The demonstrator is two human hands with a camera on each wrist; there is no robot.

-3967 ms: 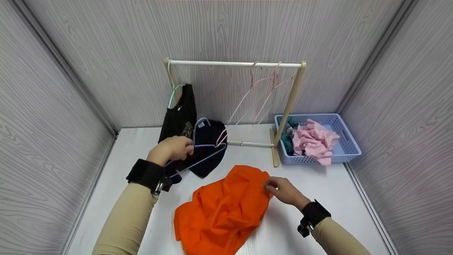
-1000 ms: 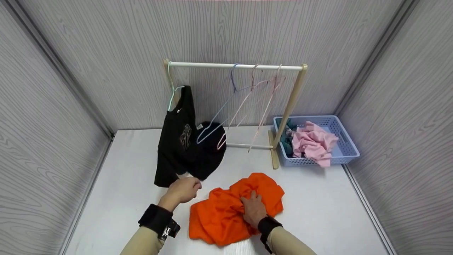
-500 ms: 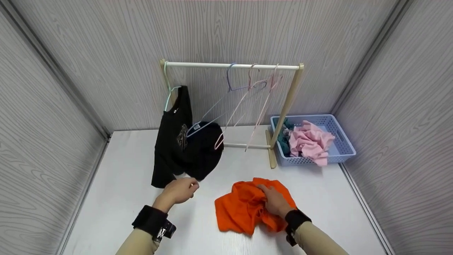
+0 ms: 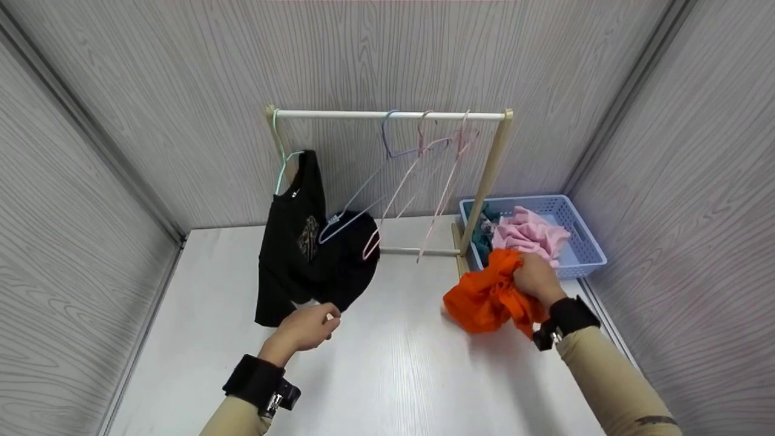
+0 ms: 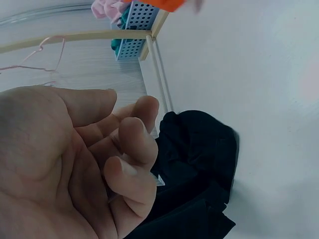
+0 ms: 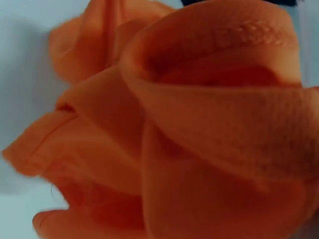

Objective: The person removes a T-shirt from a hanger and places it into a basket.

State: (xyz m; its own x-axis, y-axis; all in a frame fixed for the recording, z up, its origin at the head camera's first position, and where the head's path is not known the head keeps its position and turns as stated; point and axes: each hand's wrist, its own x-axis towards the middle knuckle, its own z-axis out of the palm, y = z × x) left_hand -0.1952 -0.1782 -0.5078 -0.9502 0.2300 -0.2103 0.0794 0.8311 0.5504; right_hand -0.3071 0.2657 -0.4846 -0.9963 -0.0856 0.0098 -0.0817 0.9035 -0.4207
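My right hand (image 4: 536, 278) grips a bunched orange garment (image 4: 484, 300) at the front edge of the blue basket (image 4: 584, 242). Folds of the orange cloth fill the right wrist view and hide the fingers there. My left hand (image 4: 306, 327) holds nothing, its fingers loosely curled in the left wrist view. Just beyond it, a black top (image 4: 290, 242) hangs on a mint green hanger (image 4: 282, 160), its lower part near the tabletop. Behind that top lies more dark cloth (image 4: 357, 266), with the left hand close in front.
A clothes rack with a white rail (image 4: 339, 114) stands at the back. A blue hanger (image 4: 363, 181) and two pink hangers (image 4: 402, 184) hang bare on it. Pink cloth (image 4: 530, 233) and dark green cloth (image 4: 481, 239) lie in the basket. Grey walls enclose the white table (image 4: 387, 363).
The blue hanger went from my left hand onto the rail. My right hand has gathered the orange garment and carried it right and back to the basket. The left hand has stayed nearly still lately.
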